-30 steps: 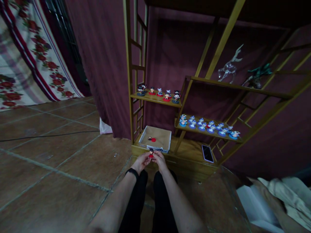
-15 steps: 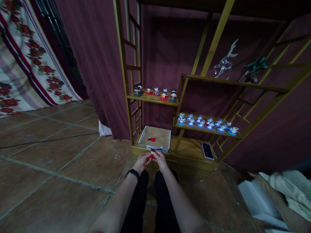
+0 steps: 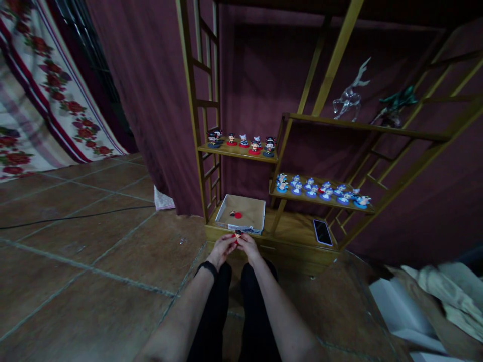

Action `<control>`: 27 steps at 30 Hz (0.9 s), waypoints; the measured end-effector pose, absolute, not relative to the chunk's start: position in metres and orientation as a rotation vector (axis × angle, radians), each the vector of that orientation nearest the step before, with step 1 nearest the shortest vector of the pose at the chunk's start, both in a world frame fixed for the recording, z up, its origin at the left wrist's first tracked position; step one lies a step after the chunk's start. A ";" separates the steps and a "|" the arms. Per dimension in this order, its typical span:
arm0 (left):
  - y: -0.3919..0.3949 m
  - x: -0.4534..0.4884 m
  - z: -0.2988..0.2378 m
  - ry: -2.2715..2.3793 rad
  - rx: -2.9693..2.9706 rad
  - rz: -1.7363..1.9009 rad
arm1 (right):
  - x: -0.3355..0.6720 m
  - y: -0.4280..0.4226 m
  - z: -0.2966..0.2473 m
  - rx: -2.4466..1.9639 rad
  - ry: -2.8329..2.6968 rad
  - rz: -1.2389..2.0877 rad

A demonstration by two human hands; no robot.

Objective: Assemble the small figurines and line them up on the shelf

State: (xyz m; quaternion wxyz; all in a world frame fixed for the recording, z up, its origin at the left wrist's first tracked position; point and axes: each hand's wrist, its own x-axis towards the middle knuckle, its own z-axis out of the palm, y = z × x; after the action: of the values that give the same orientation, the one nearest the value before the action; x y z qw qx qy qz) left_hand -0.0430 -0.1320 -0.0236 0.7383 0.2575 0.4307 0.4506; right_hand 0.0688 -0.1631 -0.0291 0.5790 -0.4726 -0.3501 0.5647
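Observation:
Between my two hands is a small figurine (image 3: 238, 234) with black hair and a red base. My left hand (image 3: 223, 249) grips it from the left side, fingers closed. From the other side my right hand (image 3: 249, 247) pinches it too. Just beyond my hands, a shallow cardboard box (image 3: 251, 206) sits on the bottom shelf. Inside it lie a red disc (image 3: 238, 215) and a small dark-topped figurine piece (image 3: 232, 213). My fingers partly cover the held figurine's lower part.
Several figurines (image 3: 254, 147) stand on the left shelf, and several blue-and-white ones (image 3: 312, 190) on the right shelf. A phone (image 3: 322, 233) lies at the bottom right. Higher up are a clear deer ornament (image 3: 349, 100) and a green sculpture (image 3: 396, 105). A white box (image 3: 402, 309) is on the floor.
The held figurine shows very slightly higher between my fingers. Both hands keep their grip, and the shelf and box contents look the same.

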 end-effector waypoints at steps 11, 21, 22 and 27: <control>-0.134 -0.045 -0.017 0.939 0.603 0.907 | 0.071 -0.159 -0.033 -1.112 -0.737 1.390; -0.131 -0.043 -0.021 0.954 0.599 0.920 | 0.071 -0.160 -0.033 -1.130 -0.754 1.376; -0.131 -0.043 -0.021 0.955 0.600 0.924 | 0.071 -0.159 -0.033 -1.140 -0.751 1.377; -0.132 -0.042 -0.021 0.945 0.614 0.935 | 0.071 -0.160 -0.032 -1.138 -0.695 1.380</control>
State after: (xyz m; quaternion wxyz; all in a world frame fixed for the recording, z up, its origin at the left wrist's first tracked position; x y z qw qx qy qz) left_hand -0.0418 -0.1315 -0.0212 0.7437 0.2805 0.4312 0.4269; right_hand 0.0706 -0.1601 -0.0323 0.5738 -0.4857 -0.2967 0.5889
